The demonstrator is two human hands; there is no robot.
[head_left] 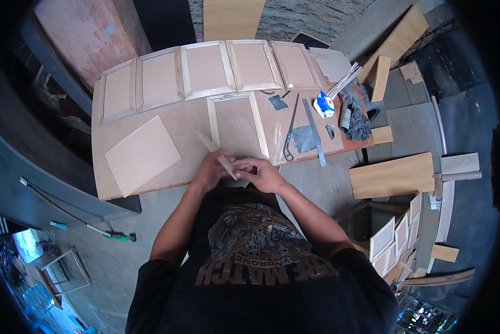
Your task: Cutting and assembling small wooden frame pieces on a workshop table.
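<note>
A short wooden strip slants across my left hand, which is closed around its lower part. At the strip's near end, my right hand has its fingers curled and pressed together, touching the strip. Both hands are over the front edge of the workbench. Just beyond them lies a wooden frame with its far side and two long sides showing; my hands cover the part nearest me. Left of the hands rests a loose flat panel.
Several framed panels line the bench's far side. On the right lie a handsaw, a metal ruler, sandpaper, a blue-and-white package and a dark cloth. Boards and small frames stand at right.
</note>
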